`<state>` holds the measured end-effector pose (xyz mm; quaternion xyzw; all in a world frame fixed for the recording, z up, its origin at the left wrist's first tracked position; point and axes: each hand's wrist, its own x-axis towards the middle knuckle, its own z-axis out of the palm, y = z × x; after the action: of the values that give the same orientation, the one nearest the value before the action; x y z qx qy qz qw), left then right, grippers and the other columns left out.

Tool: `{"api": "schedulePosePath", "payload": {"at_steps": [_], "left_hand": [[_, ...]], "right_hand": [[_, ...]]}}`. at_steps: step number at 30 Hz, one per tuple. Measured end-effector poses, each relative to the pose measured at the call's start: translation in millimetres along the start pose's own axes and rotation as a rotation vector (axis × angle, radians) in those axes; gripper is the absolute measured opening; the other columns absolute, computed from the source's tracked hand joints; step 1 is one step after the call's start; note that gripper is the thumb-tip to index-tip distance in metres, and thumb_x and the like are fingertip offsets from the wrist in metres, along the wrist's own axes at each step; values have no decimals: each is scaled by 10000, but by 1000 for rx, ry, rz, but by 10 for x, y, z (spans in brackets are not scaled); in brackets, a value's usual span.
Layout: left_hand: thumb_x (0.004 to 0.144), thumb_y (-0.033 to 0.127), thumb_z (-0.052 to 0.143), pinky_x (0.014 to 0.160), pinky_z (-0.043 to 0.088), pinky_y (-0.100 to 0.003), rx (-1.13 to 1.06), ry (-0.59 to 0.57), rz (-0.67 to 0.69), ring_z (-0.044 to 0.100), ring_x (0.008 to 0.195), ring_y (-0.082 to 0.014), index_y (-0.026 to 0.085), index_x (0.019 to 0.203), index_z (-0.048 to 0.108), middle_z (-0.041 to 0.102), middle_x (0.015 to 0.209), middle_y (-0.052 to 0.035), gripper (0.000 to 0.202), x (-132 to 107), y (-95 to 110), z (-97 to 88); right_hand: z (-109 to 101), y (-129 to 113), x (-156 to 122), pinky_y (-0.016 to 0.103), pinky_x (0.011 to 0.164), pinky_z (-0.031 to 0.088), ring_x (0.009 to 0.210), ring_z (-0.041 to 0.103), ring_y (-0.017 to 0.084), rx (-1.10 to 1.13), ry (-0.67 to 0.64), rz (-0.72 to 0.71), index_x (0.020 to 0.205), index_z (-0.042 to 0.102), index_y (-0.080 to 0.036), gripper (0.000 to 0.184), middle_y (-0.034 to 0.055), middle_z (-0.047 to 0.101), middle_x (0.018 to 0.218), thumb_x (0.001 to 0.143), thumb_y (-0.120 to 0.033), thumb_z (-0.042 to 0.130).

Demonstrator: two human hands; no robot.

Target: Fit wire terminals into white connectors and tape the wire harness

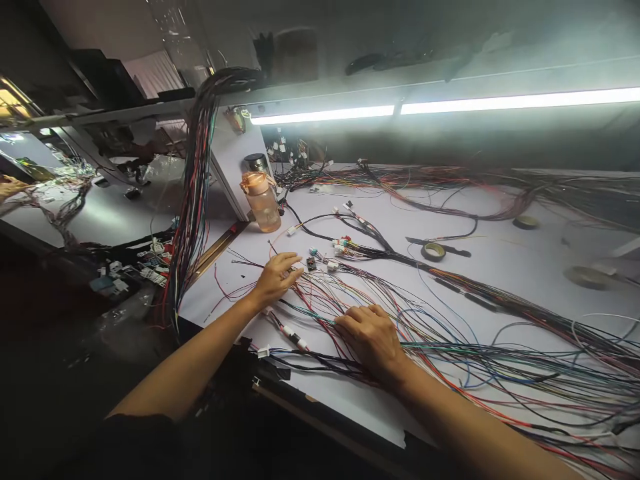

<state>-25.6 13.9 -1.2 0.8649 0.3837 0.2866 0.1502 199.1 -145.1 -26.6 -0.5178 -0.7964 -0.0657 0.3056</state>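
My left hand (277,277) hovers over or rests on thin loose wires, fingers stretched out and apart. Just beyond its fingertips are a small black connector (311,264) and a white connector (333,266). My right hand (373,335) is curled palm-down around a bundle of wires (320,319); its palm side is hidden. From under it, long green, black and red wires (450,350) fan out to the right. Nearer the table edge, a black-sleeved branch with a white connector (263,351) lies below both hands.
A peach water bottle (263,203) stands at the left divider, where a thick wire bundle (197,153) hangs. A taped harness (390,255) crosses the white table (320,200). Tape rolls (433,251) lie behind it. More wires run along the back beneath a lit tube (330,115).
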Motion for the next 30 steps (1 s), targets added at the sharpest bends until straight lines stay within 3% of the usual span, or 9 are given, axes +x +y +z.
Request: {"api": "schedulePosePath", "payload": {"at_steps": [2, 5, 9, 12, 16, 20, 25, 28, 30], "left_hand": [[837, 419, 599, 1055, 382, -461, 50, 37, -58, 513, 1198, -260, 209, 1180, 626, 579, 1254, -119, 403, -68, -159, -155], [756, 428, 669, 998, 425, -466, 92, 7, -118, 564, 1095, -279, 207, 1080, 678, 619, 1148, -115, 392, -139, -346, -297], [752, 381, 646, 923, 456, -438, 99, -30, -151, 601, 954, -253, 226, 878, 726, 666, 980, -80, 215, -176, -435, -318], [748, 335, 623, 937, 435, -432, 98, -5, -186, 596, 951, -250, 232, 796, 724, 677, 959, -66, 151, -117, -457, -322], [787, 326, 556, 909, 454, -382, 76, 86, -259, 599, 981, -232, 202, 947, 700, 673, 1030, -79, 249, 171, -543, -317], [749, 328, 620, 911, 449, -389, 66, 133, -318, 607, 982, -244, 160, 1156, 625, 670, 1088, -111, 440, 657, -683, -149], [641, 253, 720, 914, 436, -441, 38, 198, -384, 617, 929, -268, 150, 1062, 653, 690, 935, -104, 439, 1122, -858, 133], [646, 231, 700, 876, 468, -440, -46, 234, -356, 625, 839, -240, 143, 970, 680, 668, 839, -79, 336, 1186, -921, 179], [682, 266, 672, 840, 499, -400, -124, 267, -297, 626, 817, -207, 152, 973, 682, 653, 906, -79, 313, 1160, -927, 153]], "right_hand": [[7, -1, -7, 286, 730, 277, 681, 521, 114, 8, 3, 4, 804, 659, -223, 157, -11, 639, 721, 927, -237, 562], [13, -3, -17, 285, 737, 279, 683, 522, 112, 18, -9, 15, 799, 657, -224, 170, -11, 635, 719, 933, -234, 553], [19, -4, -23, 285, 735, 279, 693, 525, 114, 16, -7, 17, 816, 657, -226, 144, -13, 639, 731, 925, -223, 563], [27, -2, -15, 283, 727, 278, 694, 525, 116, 16, 4, 15, 811, 655, -223, 130, -12, 639, 729, 915, -220, 577], [29, -10, -2, 281, 723, 273, 673, 511, 112, 29, 27, 19, 818, 663, -227, 129, -11, 633, 713, 915, -218, 578], [30, -27, -8, 280, 715, 268, 671, 506, 114, 49, 50, 20, 819, 660, -232, 127, -15, 621, 702, 913, -211, 577], [60, -29, -7, 288, 705, 259, 649, 484, 113, 55, 85, 20, 787, 645, -229, 160, -18, 598, 678, 921, -211, 559], [67, -24, 2, 291, 702, 258, 649, 484, 113, 59, 79, 35, 780, 638, -228, 164, -18, 593, 681, 922, -217, 558], [71, -21, 2, 292, 702, 257, 644, 480, 116, 64, 76, 37, 779, 633, -230, 171, -21, 591, 682, 925, -209, 548]]}}
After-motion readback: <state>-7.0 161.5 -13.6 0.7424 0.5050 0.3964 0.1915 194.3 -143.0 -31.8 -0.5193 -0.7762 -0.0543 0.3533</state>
